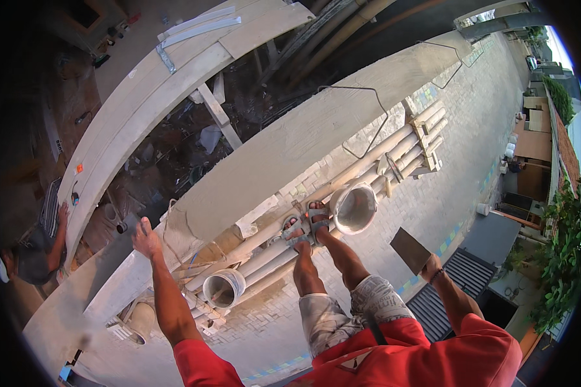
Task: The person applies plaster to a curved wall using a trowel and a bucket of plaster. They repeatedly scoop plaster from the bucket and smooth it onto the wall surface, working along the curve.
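Observation:
My left hand (148, 240) is closed with the thumb up, over the near end of the plastered wall top. Beside its fingers lies a dark grey flat shape (113, 261); whether I hold it, I cannot tell. My right hand (431, 266) grips one end of a flat, rectangular grey-brown board (409, 250), held out to the right above the paving. The long curved ledge (265, 155) ahead of me has a smooth grey coat. My sandalled feet stand on bundled poles (265, 255), between a white bucket (224, 288) and a larger mortar-stained bucket (354, 209).
Bent metal rods (382, 106) stick out over the ledge. Beyond it, a curved pale beam (142, 103) carries metal strips (200, 29). Another person (35, 258) is at the far left, a hand near that beam. Paving (471, 129) lies well below the poles.

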{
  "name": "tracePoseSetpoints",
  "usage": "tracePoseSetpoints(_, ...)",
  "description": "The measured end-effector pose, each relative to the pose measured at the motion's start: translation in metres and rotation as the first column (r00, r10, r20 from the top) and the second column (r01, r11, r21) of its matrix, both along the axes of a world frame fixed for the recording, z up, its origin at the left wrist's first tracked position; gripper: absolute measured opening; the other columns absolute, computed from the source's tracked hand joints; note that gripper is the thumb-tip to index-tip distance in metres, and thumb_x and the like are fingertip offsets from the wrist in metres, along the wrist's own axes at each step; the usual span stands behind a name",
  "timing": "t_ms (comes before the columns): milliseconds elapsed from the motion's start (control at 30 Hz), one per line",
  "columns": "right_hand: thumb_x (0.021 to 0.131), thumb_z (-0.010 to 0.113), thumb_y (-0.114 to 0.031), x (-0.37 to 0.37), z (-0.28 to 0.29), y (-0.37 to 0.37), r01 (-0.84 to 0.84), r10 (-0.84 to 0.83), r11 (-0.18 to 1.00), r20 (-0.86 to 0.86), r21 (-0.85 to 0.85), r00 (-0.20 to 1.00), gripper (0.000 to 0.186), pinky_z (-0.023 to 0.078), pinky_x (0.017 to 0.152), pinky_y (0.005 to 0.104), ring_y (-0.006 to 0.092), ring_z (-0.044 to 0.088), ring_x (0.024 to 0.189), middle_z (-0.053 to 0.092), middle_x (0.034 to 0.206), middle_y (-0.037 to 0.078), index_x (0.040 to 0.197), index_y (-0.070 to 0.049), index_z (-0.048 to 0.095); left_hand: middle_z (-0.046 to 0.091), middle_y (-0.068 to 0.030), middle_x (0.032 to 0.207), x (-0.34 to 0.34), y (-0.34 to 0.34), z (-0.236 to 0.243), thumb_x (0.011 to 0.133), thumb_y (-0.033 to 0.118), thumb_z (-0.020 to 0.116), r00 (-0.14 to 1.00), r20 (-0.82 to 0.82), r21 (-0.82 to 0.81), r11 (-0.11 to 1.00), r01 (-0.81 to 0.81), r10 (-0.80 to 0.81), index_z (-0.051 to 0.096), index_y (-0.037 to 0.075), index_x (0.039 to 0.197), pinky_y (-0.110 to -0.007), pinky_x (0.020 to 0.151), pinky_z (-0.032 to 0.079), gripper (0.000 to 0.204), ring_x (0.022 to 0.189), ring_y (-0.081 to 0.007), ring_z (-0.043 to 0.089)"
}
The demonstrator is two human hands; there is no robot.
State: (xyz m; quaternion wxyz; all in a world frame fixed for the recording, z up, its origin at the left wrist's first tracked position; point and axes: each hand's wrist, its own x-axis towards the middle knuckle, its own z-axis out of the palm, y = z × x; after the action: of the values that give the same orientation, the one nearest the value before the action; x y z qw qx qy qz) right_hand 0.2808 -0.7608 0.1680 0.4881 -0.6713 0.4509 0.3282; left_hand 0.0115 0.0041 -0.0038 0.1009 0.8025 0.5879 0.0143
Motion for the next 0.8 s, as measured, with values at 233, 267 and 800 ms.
tracePoseSetpoints(233, 0.090, 0.046, -0.015, 0.033, -0.008, 0.004, -0.002, -0.023, 0.970, 0.097, 0.242, 0.995, 0.019, 0.032, 0.044, 0.0297, 0.0131, 0.049, 0.053, 0.053, 0.067, 0.001, 0.088, -0.005, 0.062, 0.056, -0.0254, 0.121, -0.051, -0.026, 0.050, 0.089, 0.040, 0.056, 0.894, 0.325, 0.166, 0.912, -0.376, 0.309, 0.056, -0.003, 0.120, -0.045, 0.099, 0.038, 0.052, 0.115, -0.0384, 0.051)
tracePoseSetpoints(267, 0.090, 0.045, -0.015, 0.042, -0.012, 0.012, -0.019, -0.016, 0.954, 0.112, 0.301, 0.994, 0.019, 0.031, 0.044, 0.0296, 0.0127, 0.048, 0.053, 0.052, 0.066, 0.000, 0.089, -0.006, 0.061, 0.057, -0.0258, 0.118, -0.067, -0.048, 0.067, 0.089, 0.033, 0.057, 0.893, 0.378, 0.274, 0.892, -0.359, 0.244, 0.056, -0.005, 0.119, -0.045, 0.097, 0.040, 0.048, 0.112, -0.0389, 0.053)
tracePoseSetpoints(800, 0.086, 0.051, -0.019, 0.415, 0.127, 0.094, 0.153, -0.440, 0.885, 0.683, 0.439, 0.583, 0.015, 0.032, 0.036, 0.0274, 0.0134, 0.050, 0.047, 0.056, 0.064, 0.004, 0.080, -0.008, 0.058, 0.065, -0.0143, 0.095, -0.154, -0.396, 0.158, 0.088, 0.019, 0.055, 0.868, -0.058, -0.951, 0.239, -0.199, 0.493, 0.056, -0.003, 0.108, -0.033, 0.057, 0.052, 0.030, 0.073, -0.0240, 0.065)
